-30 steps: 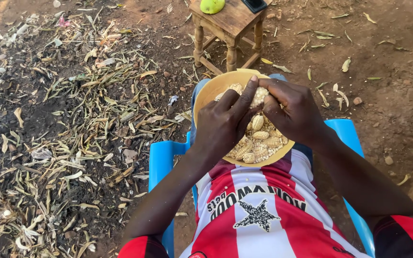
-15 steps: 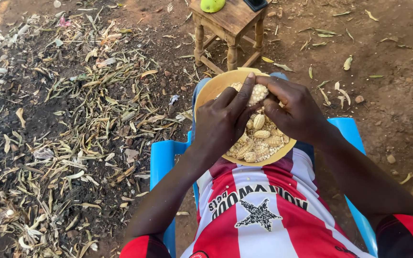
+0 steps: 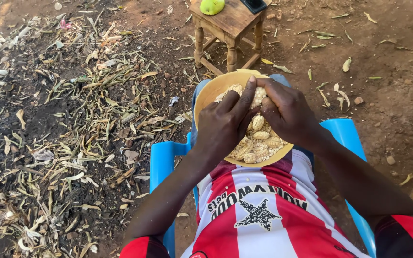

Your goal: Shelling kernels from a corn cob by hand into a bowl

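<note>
Matt yellow plastic bowl [image 3: 216, 91], glossy blue plastic chair [image 3: 161, 160], rough worn wooden stool [image 3: 230, 24], dry dusty earth [image 3: 388, 95].

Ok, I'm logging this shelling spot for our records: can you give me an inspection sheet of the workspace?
Surface: yellow bowl on the lap; blue chair beneath.
Job's things: pale maize cob gripped over the bowl; short cob pieces and loose kernels inside.
Clutter: dry husks strewn over the dirt at left.
Grippers: left hand and right hand both closed on the cob.
Cables: nothing seen.
Surroundings: wooden stool with a green fruit and a dark flat object.
</note>
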